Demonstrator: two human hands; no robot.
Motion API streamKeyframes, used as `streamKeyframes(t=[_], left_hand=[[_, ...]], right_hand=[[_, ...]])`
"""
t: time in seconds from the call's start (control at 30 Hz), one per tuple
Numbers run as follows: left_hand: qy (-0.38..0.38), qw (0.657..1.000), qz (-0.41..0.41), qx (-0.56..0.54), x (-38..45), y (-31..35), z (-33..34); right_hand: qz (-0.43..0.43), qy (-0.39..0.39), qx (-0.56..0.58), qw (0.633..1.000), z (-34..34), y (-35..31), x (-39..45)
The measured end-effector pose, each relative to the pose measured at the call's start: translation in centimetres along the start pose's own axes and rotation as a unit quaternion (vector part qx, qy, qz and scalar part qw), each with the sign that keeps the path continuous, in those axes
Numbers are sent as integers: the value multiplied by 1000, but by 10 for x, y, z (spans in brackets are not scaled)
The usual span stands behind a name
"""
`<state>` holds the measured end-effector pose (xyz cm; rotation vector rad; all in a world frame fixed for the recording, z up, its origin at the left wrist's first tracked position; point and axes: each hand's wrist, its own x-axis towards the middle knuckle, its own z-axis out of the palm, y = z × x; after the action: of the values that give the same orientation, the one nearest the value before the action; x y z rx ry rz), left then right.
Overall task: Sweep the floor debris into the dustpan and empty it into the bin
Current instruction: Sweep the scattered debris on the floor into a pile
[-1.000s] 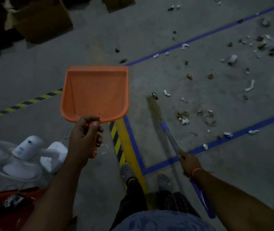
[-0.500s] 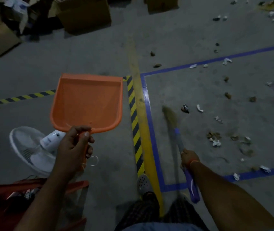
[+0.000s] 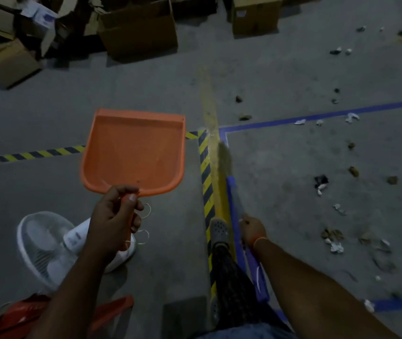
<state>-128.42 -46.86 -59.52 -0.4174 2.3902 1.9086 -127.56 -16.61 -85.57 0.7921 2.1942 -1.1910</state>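
Now the broom (image 3: pixel 229 182) points along the yellow line (image 3: pixel 211 113), away from the debris (image 3: pixel 332 237) it was near before. Left hand (image 3: pixel 114 221) grips the orange dustpan (image 3: pixel 135 151) by its handle (held up, empty). Right hand (image 3: pixel 252 228) grips the broom's stick. Debris lies scattered at the right.

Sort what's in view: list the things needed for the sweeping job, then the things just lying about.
For the job:
orange dustpan, held in the left hand
broom, held in the right hand
scattered debris

Just lying about:
white fan
cardboard boxes
red crate
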Motion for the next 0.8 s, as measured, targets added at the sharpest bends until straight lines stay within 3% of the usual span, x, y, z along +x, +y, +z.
streamKeyframes(t=[0.17,0.33,0.43,0.53,0.63,0.8], left_hand=[[3,1000,-5,29,83,12,-3],[5,999,-4,47,164,35,0],[7,999,1,44,206,49,7],[1,1000,8,29,242,63,18],[-16,1000,15,17,276,74,29],[-47,999,21,5,333,83,44]], right_hand=[[-32,-92,-61,993,17,-110,41],[-14,-104,-174,979,4,-148,112],[39,-52,-158,985,-19,-161,140],[116,34,-44,992,-35,-177,152],[102,120,-29,987,-44,-204,165],[55,119,17,991,-43,-261,210]])
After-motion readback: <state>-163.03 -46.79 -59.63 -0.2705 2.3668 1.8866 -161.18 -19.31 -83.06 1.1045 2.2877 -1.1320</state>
